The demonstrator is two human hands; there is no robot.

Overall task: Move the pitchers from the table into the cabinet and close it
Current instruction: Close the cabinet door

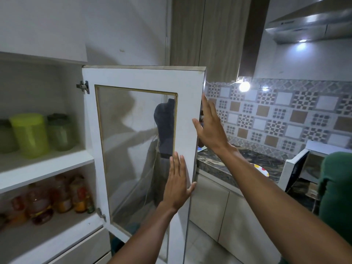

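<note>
With the pitchers (30, 134) standing on the upper shelf (45, 164), the left hand (178, 185) lies flat, fingers together, on the cabinet door (188, 103), the right hand (209, 124), fingers apart, at its edge; push evenly, keeping fingers out of the closing gap.

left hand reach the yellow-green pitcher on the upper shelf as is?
Probably yes. The left hand lies flat on the open cabinet door, and the shelf opening is bare in front of the yellow-green pitcher. It need only come off the door and move left.
</note>
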